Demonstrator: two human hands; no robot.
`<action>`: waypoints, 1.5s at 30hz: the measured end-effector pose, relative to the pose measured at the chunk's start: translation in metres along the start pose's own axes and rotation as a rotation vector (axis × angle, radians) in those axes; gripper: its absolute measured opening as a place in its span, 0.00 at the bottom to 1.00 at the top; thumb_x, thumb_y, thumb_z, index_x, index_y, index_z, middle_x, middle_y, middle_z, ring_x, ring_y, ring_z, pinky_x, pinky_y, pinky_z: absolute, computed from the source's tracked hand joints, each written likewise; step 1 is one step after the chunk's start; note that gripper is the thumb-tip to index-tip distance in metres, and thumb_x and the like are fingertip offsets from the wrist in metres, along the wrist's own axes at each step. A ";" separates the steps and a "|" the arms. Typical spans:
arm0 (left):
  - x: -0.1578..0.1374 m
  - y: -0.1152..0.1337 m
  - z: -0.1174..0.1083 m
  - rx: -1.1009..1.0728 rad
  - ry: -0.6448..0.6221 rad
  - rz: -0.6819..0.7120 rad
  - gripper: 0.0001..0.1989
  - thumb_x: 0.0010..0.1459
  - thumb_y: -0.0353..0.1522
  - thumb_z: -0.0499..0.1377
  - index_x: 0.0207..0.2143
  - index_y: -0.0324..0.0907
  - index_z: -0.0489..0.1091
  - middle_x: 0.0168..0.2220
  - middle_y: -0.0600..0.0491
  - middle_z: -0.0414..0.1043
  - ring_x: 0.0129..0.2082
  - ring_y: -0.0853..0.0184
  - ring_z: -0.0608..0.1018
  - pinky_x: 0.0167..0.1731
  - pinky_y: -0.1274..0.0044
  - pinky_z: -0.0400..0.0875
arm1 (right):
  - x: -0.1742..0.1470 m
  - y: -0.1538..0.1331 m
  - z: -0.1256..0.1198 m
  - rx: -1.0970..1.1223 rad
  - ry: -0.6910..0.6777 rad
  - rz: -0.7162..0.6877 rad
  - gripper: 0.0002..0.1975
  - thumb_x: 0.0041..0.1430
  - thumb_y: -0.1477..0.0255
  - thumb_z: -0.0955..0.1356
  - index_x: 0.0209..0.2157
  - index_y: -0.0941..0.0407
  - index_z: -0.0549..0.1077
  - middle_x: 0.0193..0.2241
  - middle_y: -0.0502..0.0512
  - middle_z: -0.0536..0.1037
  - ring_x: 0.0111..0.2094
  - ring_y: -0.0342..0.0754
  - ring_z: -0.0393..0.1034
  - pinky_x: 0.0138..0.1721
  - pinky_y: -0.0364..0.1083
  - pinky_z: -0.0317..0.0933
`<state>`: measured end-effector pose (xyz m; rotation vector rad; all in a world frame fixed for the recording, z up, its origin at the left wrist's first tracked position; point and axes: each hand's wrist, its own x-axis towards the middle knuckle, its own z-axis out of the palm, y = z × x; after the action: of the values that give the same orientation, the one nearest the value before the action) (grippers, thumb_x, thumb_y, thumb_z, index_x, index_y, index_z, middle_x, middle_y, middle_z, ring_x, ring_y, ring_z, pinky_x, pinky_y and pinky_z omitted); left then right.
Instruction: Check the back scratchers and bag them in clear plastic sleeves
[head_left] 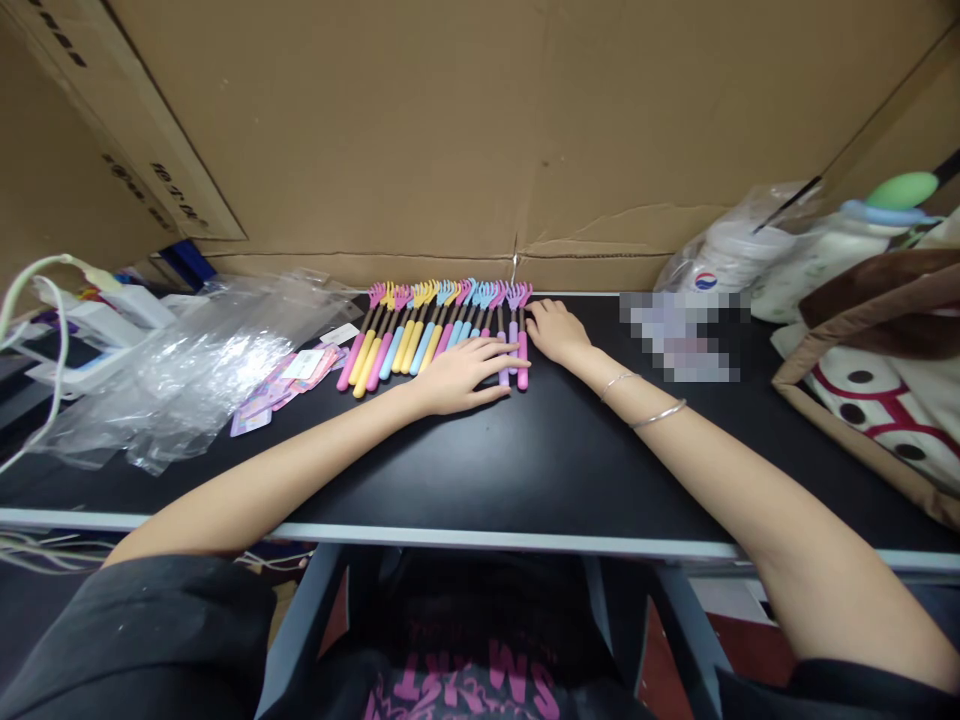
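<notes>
Nearest, at 6 o'clock on the tabletop's dial, a dark shirt with pink lettering [465, 690] sat below the pale front edge of the black table [525, 465]. Toward 11, the left hand [469, 378] lay palm down across handles in the right part of the row of back scratchers [405, 345]. Its fingers were stretched out toward 3 o'clock and slightly spread, resting over the handles without wrapping around any; its thumb stood apart on the near side. Printed cards [300, 375] lay loosely heaped at 10, with clear plastic bags [180, 370] spread beyond them toward 9. A patterned tote bag [896, 420] stood at 3. The right hand [559, 332], at 1 o'clock, was palm down just beside the row's right end, its fingers lightly bent and parted, gripping nothing visible; whether their tips touched the end scratcher could not be told. The scratchers' claw heads pointed toward 12, their handles toward 7. Farther, a bagged white cup [739, 250] stood at 2, and a cardboard wall [450, 130] rose at 12.
</notes>
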<state>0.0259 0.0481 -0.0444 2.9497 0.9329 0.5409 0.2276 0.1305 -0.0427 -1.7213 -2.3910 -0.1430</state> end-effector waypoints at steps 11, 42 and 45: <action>0.000 -0.001 0.000 -0.005 0.002 0.003 0.22 0.66 0.41 0.50 0.60 0.45 0.63 0.62 0.48 0.62 0.62 0.59 0.63 0.63 0.63 0.55 | 0.000 0.001 0.001 -0.018 0.015 -0.009 0.23 0.65 0.71 0.55 0.57 0.64 0.66 0.55 0.67 0.69 0.55 0.59 0.61 0.51 0.54 0.60; -0.002 0.006 -0.010 0.241 0.061 0.151 0.18 0.67 0.37 0.50 0.56 0.45 0.67 0.57 0.49 0.69 0.59 0.60 0.68 0.61 0.63 0.55 | -0.011 -0.008 -0.006 -0.175 0.145 -0.085 0.18 0.64 0.76 0.56 0.49 0.63 0.71 0.47 0.67 0.76 0.47 0.57 0.66 0.41 0.50 0.54; -0.001 0.004 -0.028 0.363 0.003 0.199 0.18 0.67 0.37 0.50 0.56 0.46 0.67 0.54 0.50 0.71 0.57 0.59 0.69 0.59 0.64 0.57 | -0.011 -0.009 -0.007 -0.186 0.137 -0.085 0.17 0.64 0.76 0.57 0.49 0.63 0.71 0.47 0.66 0.76 0.47 0.57 0.66 0.40 0.50 0.54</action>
<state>0.0185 0.0415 -0.0177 3.3939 0.8196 0.4167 0.2234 0.1159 -0.0382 -1.6249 -2.4156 -0.4944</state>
